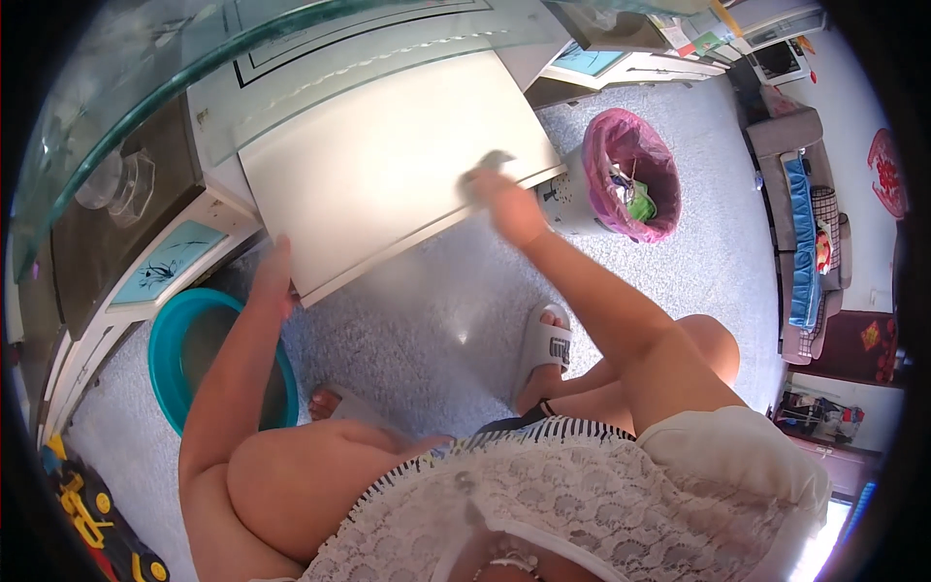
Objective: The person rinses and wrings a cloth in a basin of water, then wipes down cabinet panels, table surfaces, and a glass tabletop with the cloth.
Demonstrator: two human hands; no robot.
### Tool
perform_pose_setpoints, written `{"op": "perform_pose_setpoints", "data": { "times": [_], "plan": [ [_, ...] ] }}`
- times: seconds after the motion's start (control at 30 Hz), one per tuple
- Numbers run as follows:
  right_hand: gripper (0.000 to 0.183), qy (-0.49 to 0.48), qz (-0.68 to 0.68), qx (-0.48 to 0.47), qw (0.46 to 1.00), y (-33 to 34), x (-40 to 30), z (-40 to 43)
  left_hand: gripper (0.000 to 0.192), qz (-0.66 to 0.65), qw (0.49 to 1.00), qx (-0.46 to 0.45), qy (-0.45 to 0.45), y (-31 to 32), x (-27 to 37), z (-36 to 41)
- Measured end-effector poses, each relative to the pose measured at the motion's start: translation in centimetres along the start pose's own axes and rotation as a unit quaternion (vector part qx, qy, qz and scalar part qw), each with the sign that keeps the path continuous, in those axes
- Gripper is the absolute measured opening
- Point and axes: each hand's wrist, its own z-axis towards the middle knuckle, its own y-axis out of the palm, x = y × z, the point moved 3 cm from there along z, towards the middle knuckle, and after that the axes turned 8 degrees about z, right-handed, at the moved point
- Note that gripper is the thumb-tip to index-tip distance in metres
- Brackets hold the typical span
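Observation:
A white cabinet panel (393, 160) with a raised front lip juts out low in front of me. My right hand (509, 207) is over its right part near the front edge, closed around a grey, motion-blurred cloth or pad (474, 185) that touches the top. At the panel's left front corner, my left hand (275, 276) grips the side edge, its thumb above and its fingers partly hidden. Below the left forearm sits a teal plastic basin (169, 364) holding murky liquid.
A waste bin with a pink liner (631, 174) stands by the panel's right corner. Overhead, a glass shelf edge (218, 69) crosses the view. A toy vehicle (94, 509) lies at lower left; a grey sofa (785, 138) is farther right. My slippered feet (545, 349) are on the grey floor.

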Motion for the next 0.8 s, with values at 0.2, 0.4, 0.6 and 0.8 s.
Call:
{"op": "perform_pose_setpoints", "data": {
  "times": [0.2, 0.4, 0.6, 0.8],
  "plan": [
    [0.044, -0.077, 0.011, -0.031, 0.997, 3.1, -0.7, 4.4, 0.052, 0.026, 0.999, 0.037, 0.018, -0.5, -0.1, -1.2],
    [0.043, 0.166, -0.037, 0.144, 0.975, -3.0, 10.3, 8.5, 0.053, 0.04, 0.999, 0.016, 0.022, 1.3, 0.6, -1.2],
    [0.038, 0.055, -0.05, 0.083, 0.994, 1.7, 3.1, 3.8, 0.06, 0.012, 1.0, 0.0, 0.017, -0.1, -0.6, -0.2],
    [0.034, 0.087, 0.044, 0.093, 0.991, -1.7, 1.1, 0.8, 0.061, 0.026, 0.999, -0.011, 0.025, 0.2, -0.2, -0.4]
  ]
}}
